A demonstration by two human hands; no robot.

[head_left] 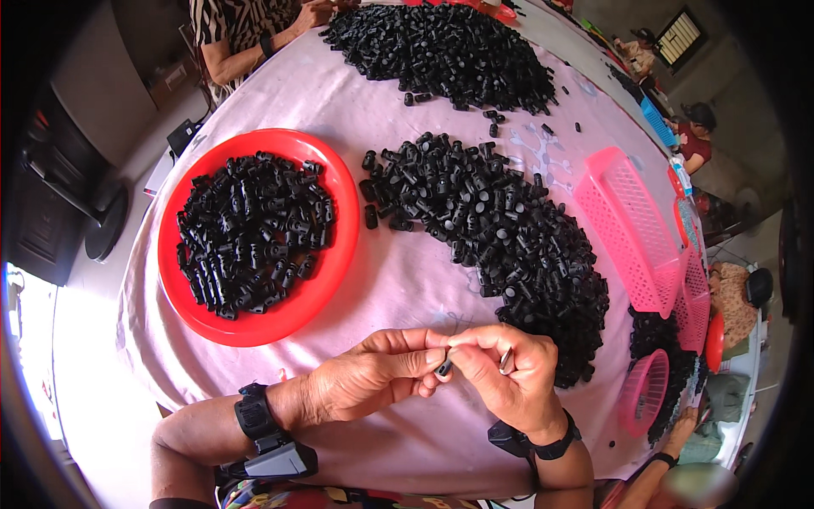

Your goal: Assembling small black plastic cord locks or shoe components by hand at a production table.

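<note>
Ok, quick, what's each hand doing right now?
Left hand: closed, pinching a small black part.
Right hand: closed on the same part; a shiny object also shows there, kind unclear.

The small black piece [443, 368] is mostly covered by the fingertips of the left hand [369, 377] and the right hand [517, 382]. A shiny thing [506, 360] between the right hand's fingers is too small to be identified. The bottom of the red basin [345, 204] is hidden by heaped black pieces [254, 229]. At far left, a person [233, 64] is cut off by the view's edge; patterned clothing [339, 496] is cropped at the near edge. At near right, a round thing [699, 486] is blurred beyond recognition.
</note>
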